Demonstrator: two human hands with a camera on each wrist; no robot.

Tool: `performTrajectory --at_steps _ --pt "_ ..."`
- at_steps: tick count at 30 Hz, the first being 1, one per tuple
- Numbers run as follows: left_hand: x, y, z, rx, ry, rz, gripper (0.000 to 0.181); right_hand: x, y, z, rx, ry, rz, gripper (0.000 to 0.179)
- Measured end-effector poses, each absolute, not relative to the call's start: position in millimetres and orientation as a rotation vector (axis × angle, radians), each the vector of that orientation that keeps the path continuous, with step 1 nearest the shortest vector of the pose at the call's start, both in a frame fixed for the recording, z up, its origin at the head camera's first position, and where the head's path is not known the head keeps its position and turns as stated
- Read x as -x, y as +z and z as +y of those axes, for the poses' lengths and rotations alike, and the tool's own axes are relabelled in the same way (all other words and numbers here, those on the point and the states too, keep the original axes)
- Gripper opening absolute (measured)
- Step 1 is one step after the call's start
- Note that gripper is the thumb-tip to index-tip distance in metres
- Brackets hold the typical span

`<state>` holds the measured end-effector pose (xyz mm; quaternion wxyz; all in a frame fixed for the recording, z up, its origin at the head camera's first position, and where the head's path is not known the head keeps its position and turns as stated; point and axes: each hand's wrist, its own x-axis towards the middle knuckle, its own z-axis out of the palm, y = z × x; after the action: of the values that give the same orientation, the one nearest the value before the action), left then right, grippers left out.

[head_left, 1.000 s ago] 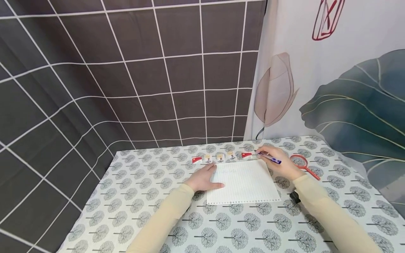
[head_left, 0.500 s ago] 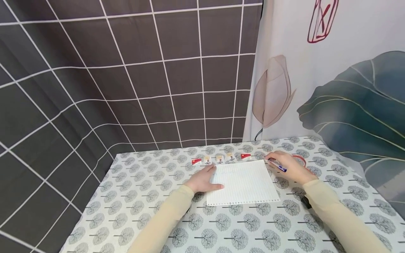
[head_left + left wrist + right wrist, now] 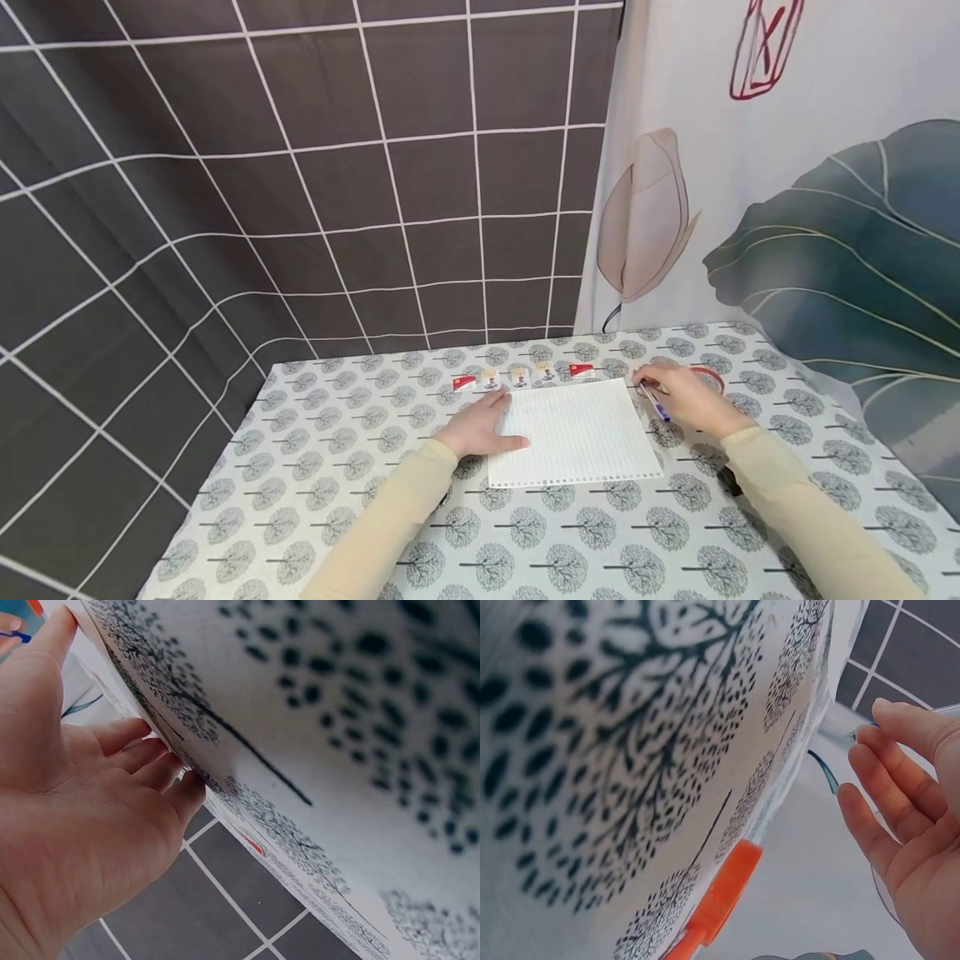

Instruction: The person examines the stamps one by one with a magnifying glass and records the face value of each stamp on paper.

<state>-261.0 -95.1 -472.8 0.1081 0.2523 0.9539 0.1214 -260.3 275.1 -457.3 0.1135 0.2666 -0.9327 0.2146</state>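
A white lined sheet of paper (image 3: 577, 433) with punched holes along its near edge lies on the table, faint blue handwriting near its top. My left hand (image 3: 483, 427) rests on the sheet's left edge, thumb spread out over the paper and fingers extended. Off the sheet's upper right corner, my right hand (image 3: 678, 396) pinches a pen (image 3: 657, 406) between thumb and fingers, its blue end pointing back toward me. Partly covered by that hand is a red-rimmed magnifying glass (image 3: 708, 377); its orange-red handle (image 3: 724, 889) shows in the right wrist view.
Beyond the paper runs a row of small cards: a red-and-white one (image 3: 464, 383), several with little figures (image 3: 520, 377), and another red-and-white one (image 3: 581, 369). A tree-print cloth (image 3: 337, 467) covers the table. Dark gridded fabric (image 3: 435, 175) and a leaf-print curtain (image 3: 847, 233) hang behind.
My right hand has moved right and slightly nearer, away from the paper's corner, and the pen has swung to point more toward me. It now covers more of the magnifying glass. My left hand stays put.
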Motion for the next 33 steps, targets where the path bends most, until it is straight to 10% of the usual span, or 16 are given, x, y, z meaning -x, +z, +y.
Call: performTrajectory --at_steps 33 --pt "261 -470 -97 -0.743 0.367 2.804 0.097 273 -466 289 -0.836 0.495 -2.845 0.024"
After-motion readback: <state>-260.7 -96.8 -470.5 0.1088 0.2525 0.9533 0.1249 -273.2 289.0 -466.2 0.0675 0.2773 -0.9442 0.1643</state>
